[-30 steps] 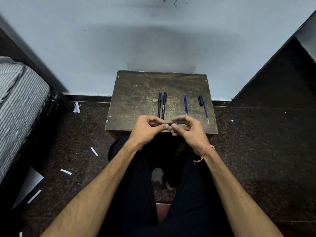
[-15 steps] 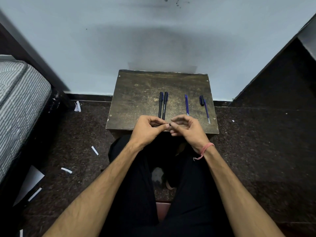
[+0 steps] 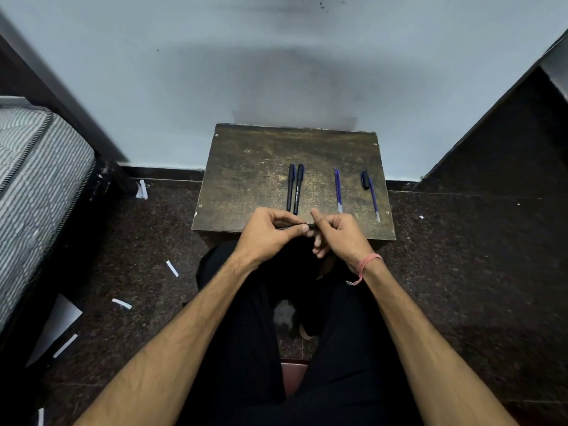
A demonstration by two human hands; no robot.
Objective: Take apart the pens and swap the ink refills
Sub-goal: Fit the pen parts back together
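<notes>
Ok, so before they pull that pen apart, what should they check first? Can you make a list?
1. Both hands on the pen: ok. The left hand grips the black pen and the right hand pinches its other end.
2. Pen over the table, so dropped bits land there: ok, at the near edge.
3. Spare refills ready: ok. Blue refills lie on the table, and another refill lies beside a loose cap.
4. Other two pens out of the way: ok, they lie side by side behind the hands.
5. Pen already loosened: cannot tell, fingers hide the joint.
</notes>
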